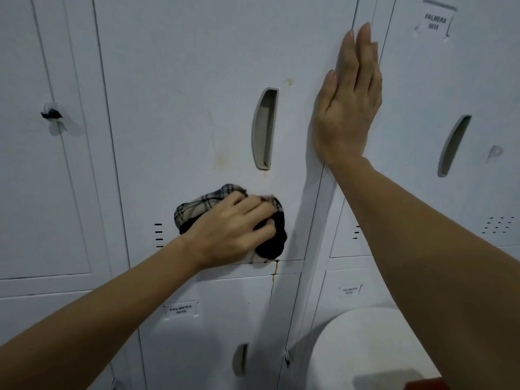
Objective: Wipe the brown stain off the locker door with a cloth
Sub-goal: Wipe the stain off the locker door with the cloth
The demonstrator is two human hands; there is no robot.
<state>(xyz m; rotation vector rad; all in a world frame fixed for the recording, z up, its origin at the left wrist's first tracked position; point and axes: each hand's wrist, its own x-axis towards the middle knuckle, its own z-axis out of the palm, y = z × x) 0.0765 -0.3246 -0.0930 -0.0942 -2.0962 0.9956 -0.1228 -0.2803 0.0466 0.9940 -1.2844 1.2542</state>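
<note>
My left hand [229,230] grips a bunched plaid and black cloth [197,206] and presses it against the lower part of the pale grey locker door [183,80], just above the door's bottom edge. A thin brown drip [275,274] runs down from that edge onto the door below. Faint yellowish smears [222,160] sit left of the recessed handle [264,128], and a small brown spot [288,81] lies above it. My right hand [349,108] lies flat, fingers together and pointing up, on the door's right edge.
More locker doors surround this one, with a second recessed handle [453,144] to the right and name labels [181,309] below. A black latch piece [50,114] sticks out on the left door. A round white object [365,347] sits at the bottom right.
</note>
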